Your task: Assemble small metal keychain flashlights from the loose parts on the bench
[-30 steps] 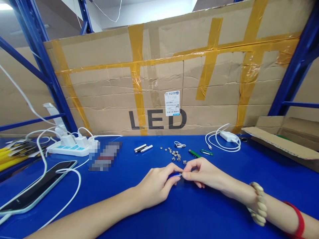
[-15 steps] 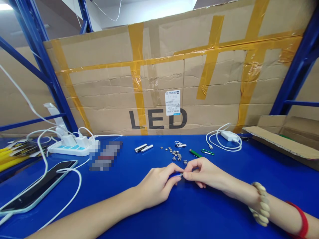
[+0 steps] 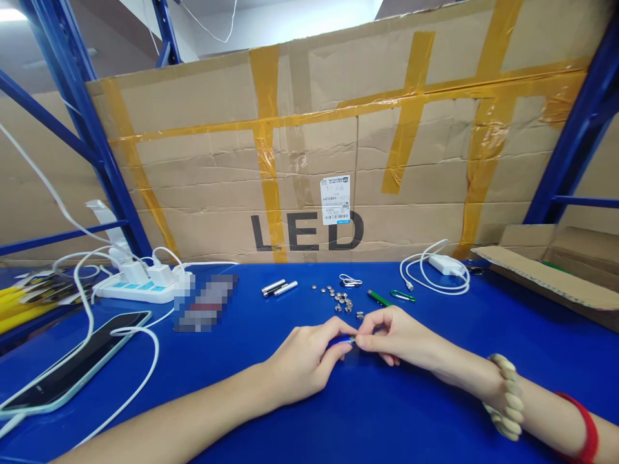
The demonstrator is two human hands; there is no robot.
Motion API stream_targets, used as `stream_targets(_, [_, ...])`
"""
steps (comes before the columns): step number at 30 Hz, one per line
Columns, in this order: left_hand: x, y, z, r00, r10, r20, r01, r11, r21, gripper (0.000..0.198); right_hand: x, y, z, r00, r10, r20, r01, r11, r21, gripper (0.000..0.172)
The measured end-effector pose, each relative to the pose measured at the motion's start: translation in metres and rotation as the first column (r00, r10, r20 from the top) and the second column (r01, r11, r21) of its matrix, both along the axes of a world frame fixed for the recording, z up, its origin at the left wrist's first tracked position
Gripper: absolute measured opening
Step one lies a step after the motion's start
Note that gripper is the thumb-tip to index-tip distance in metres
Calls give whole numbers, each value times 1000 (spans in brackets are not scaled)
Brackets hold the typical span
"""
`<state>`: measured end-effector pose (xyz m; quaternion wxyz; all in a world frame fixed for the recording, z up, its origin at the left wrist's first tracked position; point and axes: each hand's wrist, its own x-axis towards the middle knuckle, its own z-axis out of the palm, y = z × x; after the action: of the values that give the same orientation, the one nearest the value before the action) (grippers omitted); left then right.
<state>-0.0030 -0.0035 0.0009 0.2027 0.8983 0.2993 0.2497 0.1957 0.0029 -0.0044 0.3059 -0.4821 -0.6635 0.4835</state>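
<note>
Between thumb and fingers, my left hand pinches a small blue metal tube, mostly covered by the fingers. My right hand is closed in a pinch at the tube's right end, on a small silver metal part. The fingertips of both hands nearly meet there, and the part's shape is largely hidden. Just beyond the hands lie several small round silver metal pieces. A green metal tube rests behind my right hand, beside a green carabiner clip.
Two silver tubes and a thin white cord loop lie farther back. At left are a phone, white cables and a power strip. A white charger and open cardboard box stand right. A large cardboard panel closes the back.
</note>
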Motion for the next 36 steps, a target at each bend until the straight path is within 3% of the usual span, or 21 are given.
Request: stream_targets(36, [2,1,-1,999,-8,31,9,1000,-19,20,4,-4,5,997,58,-42,-58,998,-8,35])
